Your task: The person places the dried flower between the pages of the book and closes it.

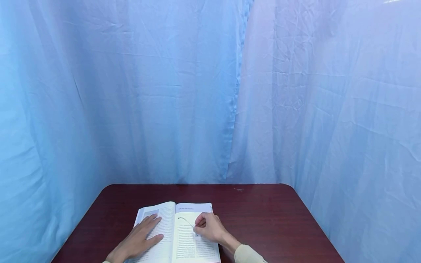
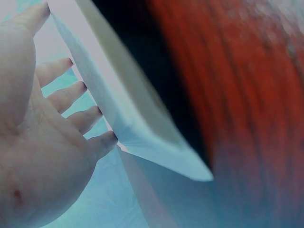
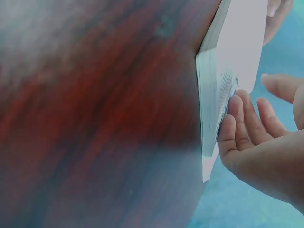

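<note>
An open book (image 1: 184, 248) with printed pages lies on the table near its front edge. My left hand (image 1: 139, 235) rests on the left page with its fingers spread. In the left wrist view, the fingertips of the left hand (image 2: 57, 114) reach the page edge. Over the right page, my right hand (image 1: 210, 227) pinches a slim silvery stick (image 1: 187, 221) between thumb and fingers; its dark, curved end points up and left across the print. The right wrist view shows the curled right hand (image 3: 256, 128) at the page, the stick mostly hidden.
A dark reddish-brown wooden table (image 1: 263, 223) with rounded far corners extends behind and on both sides of the book. Blue curtains (image 1: 171, 91) hang around it at the back and sides.
</note>
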`<move>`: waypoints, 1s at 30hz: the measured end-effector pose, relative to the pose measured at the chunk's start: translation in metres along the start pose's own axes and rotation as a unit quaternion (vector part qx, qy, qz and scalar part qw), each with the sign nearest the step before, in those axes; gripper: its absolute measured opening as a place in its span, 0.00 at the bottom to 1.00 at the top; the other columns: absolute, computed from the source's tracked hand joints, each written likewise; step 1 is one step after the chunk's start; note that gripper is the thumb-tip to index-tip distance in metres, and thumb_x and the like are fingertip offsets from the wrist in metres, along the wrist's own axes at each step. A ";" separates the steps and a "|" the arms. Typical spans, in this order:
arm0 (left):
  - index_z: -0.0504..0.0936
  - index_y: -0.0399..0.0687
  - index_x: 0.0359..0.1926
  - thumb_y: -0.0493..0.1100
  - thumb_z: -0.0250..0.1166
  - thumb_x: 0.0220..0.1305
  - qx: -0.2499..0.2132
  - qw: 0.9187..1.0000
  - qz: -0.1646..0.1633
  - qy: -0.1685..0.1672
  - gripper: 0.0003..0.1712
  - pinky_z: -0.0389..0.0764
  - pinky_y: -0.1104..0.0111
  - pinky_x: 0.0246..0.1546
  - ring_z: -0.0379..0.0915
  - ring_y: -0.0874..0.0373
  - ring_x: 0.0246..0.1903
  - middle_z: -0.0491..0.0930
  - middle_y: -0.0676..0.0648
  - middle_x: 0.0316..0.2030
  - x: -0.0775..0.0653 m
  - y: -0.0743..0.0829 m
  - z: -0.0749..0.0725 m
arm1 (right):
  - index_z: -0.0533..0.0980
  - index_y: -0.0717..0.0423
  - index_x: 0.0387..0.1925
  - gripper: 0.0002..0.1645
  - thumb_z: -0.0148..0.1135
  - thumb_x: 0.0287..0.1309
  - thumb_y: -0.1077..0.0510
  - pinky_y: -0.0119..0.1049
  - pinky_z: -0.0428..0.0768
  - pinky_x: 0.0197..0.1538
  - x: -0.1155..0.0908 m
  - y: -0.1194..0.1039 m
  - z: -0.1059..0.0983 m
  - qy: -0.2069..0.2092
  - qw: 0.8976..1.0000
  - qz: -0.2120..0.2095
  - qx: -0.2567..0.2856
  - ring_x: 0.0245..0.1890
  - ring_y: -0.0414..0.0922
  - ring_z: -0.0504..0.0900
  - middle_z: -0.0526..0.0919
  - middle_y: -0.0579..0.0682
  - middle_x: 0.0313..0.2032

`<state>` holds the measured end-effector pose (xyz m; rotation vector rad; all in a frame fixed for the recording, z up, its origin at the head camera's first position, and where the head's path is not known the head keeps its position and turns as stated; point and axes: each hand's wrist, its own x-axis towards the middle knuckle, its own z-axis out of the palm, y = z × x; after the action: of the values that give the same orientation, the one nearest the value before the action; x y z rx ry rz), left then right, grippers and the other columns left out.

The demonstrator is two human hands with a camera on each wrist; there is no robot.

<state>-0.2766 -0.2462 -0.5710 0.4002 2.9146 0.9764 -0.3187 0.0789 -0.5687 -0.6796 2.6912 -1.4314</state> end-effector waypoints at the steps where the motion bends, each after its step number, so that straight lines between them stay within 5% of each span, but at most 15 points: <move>1: 0.74 0.42 0.82 0.62 0.71 0.77 0.000 1.000 0.001 0.000 0.44 0.57 0.20 0.81 0.56 0.21 0.85 0.66 0.30 0.85 0.000 0.000 0.000 | 0.87 0.57 0.39 0.08 0.81 0.62 0.63 0.26 0.83 0.40 0.000 0.000 -0.001 -0.005 1.000 -0.003 -0.003 0.33 0.30 0.84 0.92 0.47 0.36; 17: 0.74 0.41 0.82 0.61 0.72 0.77 0.004 1.000 -0.010 -0.008 0.44 0.57 0.21 0.82 0.56 0.21 0.85 0.66 0.29 0.85 0.002 0.003 -0.003 | 0.83 0.53 0.62 0.35 0.87 0.57 0.48 0.44 0.85 0.67 -0.003 0.002 -0.009 -0.048 0.994 -0.029 -0.099 0.61 0.51 0.87 0.90 0.53 0.59; 30: 0.74 0.40 0.82 0.63 0.72 0.77 -0.002 1.000 -0.013 -0.007 0.46 0.55 0.21 0.82 0.55 0.21 0.86 0.66 0.29 0.85 0.000 0.004 -0.002 | 0.75 0.55 0.77 0.42 0.75 0.72 0.40 0.62 0.77 0.81 0.010 0.024 -0.032 -0.059 0.987 0.003 -0.151 0.79 0.60 0.78 0.80 0.58 0.77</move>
<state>-0.2758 -0.2441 -0.5667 0.3663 2.8984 0.9713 -0.3438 0.1117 -0.5667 -0.7418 2.8370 -0.9546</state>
